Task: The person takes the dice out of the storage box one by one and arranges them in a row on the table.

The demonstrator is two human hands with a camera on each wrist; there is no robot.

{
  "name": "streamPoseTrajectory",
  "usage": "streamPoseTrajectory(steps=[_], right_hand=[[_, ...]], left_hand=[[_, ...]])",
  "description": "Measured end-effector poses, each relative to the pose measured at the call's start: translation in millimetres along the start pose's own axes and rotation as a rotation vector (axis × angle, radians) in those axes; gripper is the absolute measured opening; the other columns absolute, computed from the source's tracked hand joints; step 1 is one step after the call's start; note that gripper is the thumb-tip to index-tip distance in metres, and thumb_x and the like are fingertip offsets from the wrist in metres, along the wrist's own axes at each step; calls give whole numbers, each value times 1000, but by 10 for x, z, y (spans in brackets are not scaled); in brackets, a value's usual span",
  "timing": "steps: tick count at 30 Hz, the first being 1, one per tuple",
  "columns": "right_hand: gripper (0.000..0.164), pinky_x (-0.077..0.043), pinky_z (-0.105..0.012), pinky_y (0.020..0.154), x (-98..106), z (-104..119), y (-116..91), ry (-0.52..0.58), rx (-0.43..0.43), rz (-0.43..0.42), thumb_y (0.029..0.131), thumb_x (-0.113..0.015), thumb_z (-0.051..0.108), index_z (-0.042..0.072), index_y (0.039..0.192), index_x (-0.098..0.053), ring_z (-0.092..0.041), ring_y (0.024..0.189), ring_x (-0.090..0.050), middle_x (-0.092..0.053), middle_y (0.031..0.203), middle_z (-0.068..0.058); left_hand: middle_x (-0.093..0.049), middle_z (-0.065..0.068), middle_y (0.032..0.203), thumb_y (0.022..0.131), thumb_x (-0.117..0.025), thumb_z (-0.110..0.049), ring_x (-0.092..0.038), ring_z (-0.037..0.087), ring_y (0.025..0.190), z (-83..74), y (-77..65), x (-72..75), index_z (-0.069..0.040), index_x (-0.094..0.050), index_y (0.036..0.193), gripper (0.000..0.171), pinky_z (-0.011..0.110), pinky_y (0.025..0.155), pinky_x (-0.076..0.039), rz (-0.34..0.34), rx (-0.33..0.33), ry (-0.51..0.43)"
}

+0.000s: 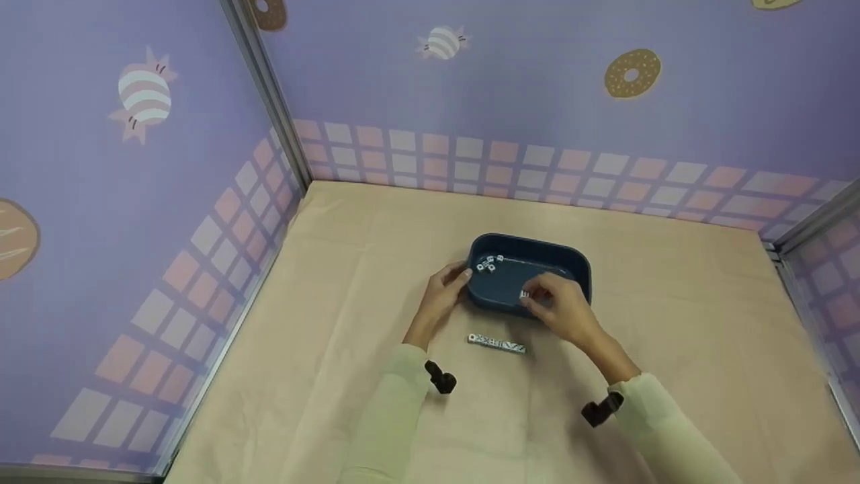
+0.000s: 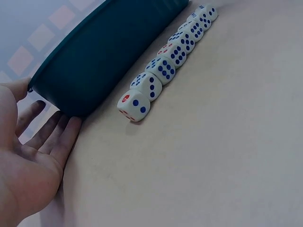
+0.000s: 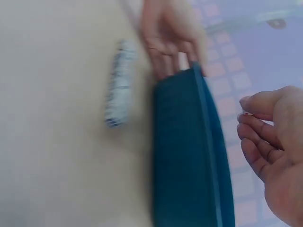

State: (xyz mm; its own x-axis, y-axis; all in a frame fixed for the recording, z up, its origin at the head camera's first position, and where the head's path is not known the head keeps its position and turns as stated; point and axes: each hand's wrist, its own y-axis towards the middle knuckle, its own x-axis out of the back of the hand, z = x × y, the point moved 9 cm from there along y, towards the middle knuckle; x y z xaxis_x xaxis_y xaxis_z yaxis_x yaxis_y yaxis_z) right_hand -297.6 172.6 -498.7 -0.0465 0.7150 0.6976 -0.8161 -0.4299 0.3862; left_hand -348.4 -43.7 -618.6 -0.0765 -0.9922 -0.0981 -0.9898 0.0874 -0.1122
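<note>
A dark blue rectangular tray (image 1: 531, 245) stands on the table with several small white dice (image 1: 486, 265) in its far left corner. My left hand (image 1: 445, 290) holds the tray's left end, thumb at the rim and fingers against the outer wall. Over the tray, my right hand (image 1: 561, 306) pinches one die (image 3: 247, 113) between thumb and fingertips, which mostly cover it in the right wrist view. In front of the tray lies a straight row of dice (image 2: 161, 70), side by side, with blue and red pips.
A pale cloth covers the table (image 1: 376, 235). Purple panels with sweets and checks form a back wall (image 1: 510, 101) and a left wall (image 1: 201, 222); another panel edge shows at the right. Dark wrist mounts (image 1: 440, 377) sit on both sleeves.
</note>
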Motion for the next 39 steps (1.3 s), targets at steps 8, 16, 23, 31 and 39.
streamPoseTrajectory(steps=[8, 16, 23, 31, 39], right_hand=[[21, -60, -33, 69, -111, 63, -477, 48, -10, 37, 87, -86, 0, 12, 100, -74, -10, 82, -65, -67, 95, 6], [23, -60, -33, 68, -263, -15, -836, 50, -82, 34, 85, -86, -2, 11, 99, -73, -14, 84, -65, -66, 94, 5], [24, -56, -26, 66, -387, -232, -1011, 50, -145, -7, 84, -85, -7, 10, 97, -73, -12, 78, -63, -68, 90, 3], [19, -49, -25, 64, -476, -353, -1064, 88, -199, -18, 88, -84, -2, 12, 97, -74, -18, 76, -62, -66, 88, -1], [19, -49, -25, 63, -523, -383, -1022, 103, -221, -15, 88, -85, -1, 12, 97, -75, -15, 75, -59, -63, 87, 2]], left_hand=[[-59, 14, 149, 108, -65, -30, -59, 30, 136, -13, 9, 1, -7, -60, 148, 47, 44, 109, -53, 0, -11, 3], [-58, 16, 149, 108, -65, -30, -60, 31, 135, -21, 5, -5, -4, -58, 149, 50, 46, 109, -53, 5, -11, -4], [-60, 16, 148, 109, -64, -30, -60, 30, 135, -12, 4, -2, -3, -58, 149, 49, 43, 109, -53, 3, -9, -14], [-59, 15, 148, 108, -65, -32, -60, 31, 136, -13, -3, -6, -7, -59, 149, 48, 42, 109, -54, -8, -5, 0], [-57, 15, 151, 108, -65, -33, -57, 31, 139, -18, -10, -5, -5, -59, 149, 50, 43, 111, -52, -6, -7, -3]])
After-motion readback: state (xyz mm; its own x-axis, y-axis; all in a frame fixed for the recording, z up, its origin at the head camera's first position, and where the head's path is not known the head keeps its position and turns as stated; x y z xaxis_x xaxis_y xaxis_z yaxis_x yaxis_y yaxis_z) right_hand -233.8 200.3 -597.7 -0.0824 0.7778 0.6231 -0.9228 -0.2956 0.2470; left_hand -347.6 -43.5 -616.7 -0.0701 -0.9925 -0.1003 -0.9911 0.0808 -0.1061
